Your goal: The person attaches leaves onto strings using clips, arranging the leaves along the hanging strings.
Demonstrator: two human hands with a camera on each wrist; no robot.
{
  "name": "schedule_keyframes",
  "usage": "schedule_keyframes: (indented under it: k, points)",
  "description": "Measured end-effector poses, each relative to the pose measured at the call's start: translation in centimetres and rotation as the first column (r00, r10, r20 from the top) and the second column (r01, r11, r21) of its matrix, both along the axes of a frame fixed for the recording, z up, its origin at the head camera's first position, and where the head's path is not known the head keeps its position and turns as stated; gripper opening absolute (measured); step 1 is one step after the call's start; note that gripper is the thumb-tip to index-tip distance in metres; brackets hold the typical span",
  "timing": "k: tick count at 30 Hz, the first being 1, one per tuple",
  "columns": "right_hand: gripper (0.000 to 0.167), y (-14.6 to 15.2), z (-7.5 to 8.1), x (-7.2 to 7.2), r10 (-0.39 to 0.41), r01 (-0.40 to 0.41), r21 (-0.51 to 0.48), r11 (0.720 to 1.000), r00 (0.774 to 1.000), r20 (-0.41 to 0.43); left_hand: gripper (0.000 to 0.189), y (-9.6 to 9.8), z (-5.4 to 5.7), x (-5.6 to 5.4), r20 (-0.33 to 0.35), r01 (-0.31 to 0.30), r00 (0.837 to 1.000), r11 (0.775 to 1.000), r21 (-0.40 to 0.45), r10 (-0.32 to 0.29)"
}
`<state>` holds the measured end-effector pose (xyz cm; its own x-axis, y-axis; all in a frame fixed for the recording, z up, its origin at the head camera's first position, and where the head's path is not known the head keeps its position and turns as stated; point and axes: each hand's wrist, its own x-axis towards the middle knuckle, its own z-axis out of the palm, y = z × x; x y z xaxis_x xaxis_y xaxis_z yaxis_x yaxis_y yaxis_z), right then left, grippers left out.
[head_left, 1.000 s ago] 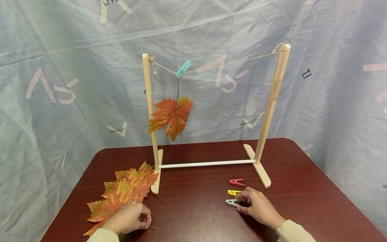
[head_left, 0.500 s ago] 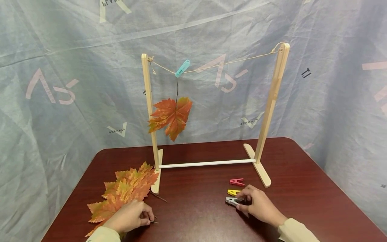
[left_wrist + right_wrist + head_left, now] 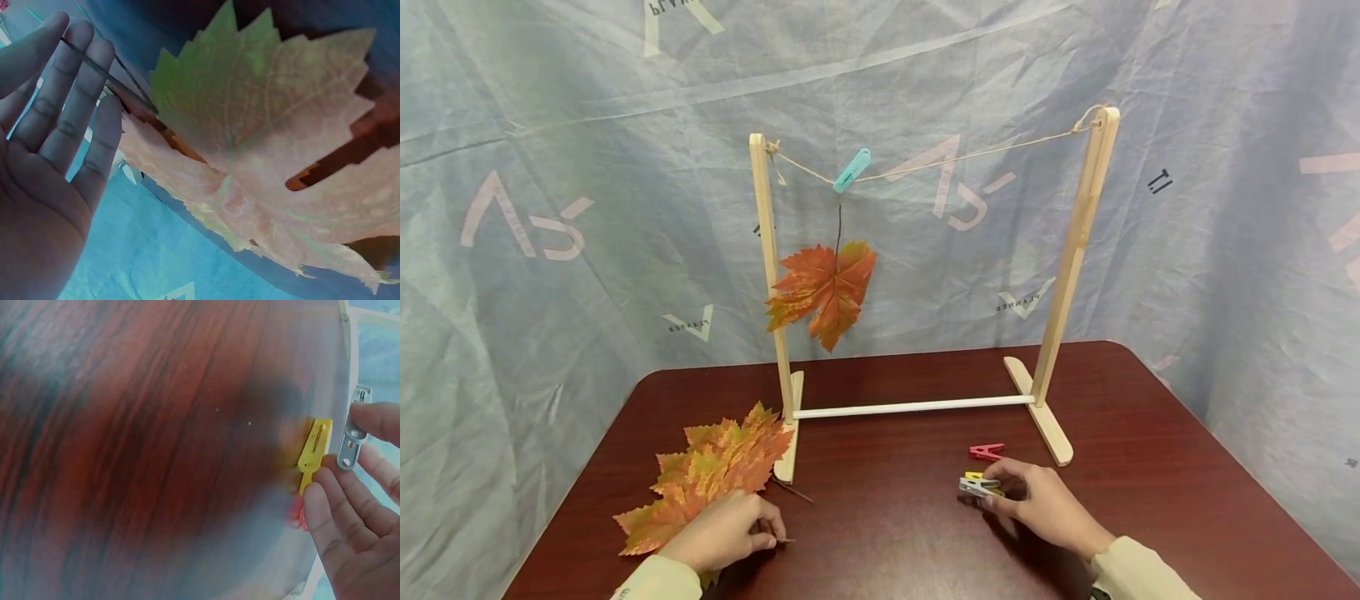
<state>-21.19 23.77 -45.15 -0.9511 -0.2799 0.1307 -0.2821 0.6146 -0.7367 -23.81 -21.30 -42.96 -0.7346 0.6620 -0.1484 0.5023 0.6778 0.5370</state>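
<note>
My left hand (image 3: 730, 531) pinches the thin brown stem (image 3: 103, 75) of an artificial maple leaf (image 3: 250, 125) between thumb and fingers. Under and behind that hand lies a pile of orange and yellow leaves (image 3: 711, 471), partly covered by it. With thumb and fingertips my right hand (image 3: 1045, 510) holds a grey clothespin (image 3: 354, 434) by its handle end, raised a little off the table. Beside it on the table are a yellow clothespin (image 3: 315, 450), mostly hidden in the head view, and a red clothespin (image 3: 985, 451) farther back.
A wooden stand with left post (image 3: 767, 275) and right post (image 3: 1071, 267) rises at the back. Twine (image 3: 977, 156) runs between the tops, sagging at a light-blue clothespin (image 3: 853, 171), with one maple leaf (image 3: 833, 287) hanging below. A white rod (image 3: 917, 407) joins the feet.
The grey clothespin has come up off the table in my right hand and now overlaps the yellow one. My left hand, pinching the stem, has shifted slightly up and right.
</note>
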Motion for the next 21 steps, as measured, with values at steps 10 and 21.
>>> schedule_keyframes:
  k: [10,21]
  points:
    - [0.026,-0.3,0.7,-0.2,0.001,-0.002,-0.016,1.000,0.998,-0.063,0.014,0.6,1.1,-0.3,-0.063,0.000,0.998,1.000,0.000,0.000]
    - [0.019,-0.4,1.6,-0.6,-0.034,0.032,-0.031,0.999,0.997,-0.067,0.012,1.5,2.5,-0.4,-0.098,0.011,0.995,1.000,0.005,-0.010]
